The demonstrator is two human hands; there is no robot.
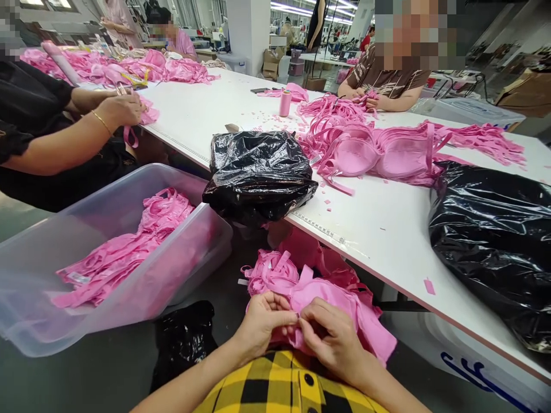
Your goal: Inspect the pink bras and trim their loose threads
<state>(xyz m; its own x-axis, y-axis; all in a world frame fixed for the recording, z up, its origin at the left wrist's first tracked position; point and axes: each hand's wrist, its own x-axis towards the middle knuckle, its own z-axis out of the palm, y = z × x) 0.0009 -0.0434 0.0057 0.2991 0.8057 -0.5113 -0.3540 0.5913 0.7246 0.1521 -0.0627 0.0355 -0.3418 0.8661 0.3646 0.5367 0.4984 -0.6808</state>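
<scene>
Both left hand (263,324) and right hand (334,335), each grip closed, pinch a pink garment (327,285) beside the surface (383,212); black bag (260,172) overhangs surface edge.

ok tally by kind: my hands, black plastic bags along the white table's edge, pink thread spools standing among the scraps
Left hand and right hand: 2
Middle black plastic bag and right black plastic bag: 2
Pink thread spool: 1
Total: 5

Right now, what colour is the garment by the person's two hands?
The garment is pink; it shows best in the head view.
</scene>
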